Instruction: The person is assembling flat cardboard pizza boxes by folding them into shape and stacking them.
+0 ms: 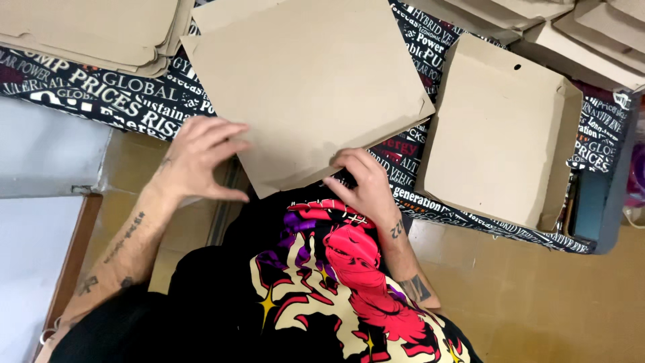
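Two bare hands work at the near edge of a flat cardboard sheet (309,87) lying on the table (101,91). The left hand (196,158) hovers at its lower left corner, grip apart and holding nothing; the right hand (363,183) presses fingertips on the lower edge, grip also apart. Right of that hand stands an open cardboard box (500,131), and beyond the left lies a stack of flat cardboard (94,30).
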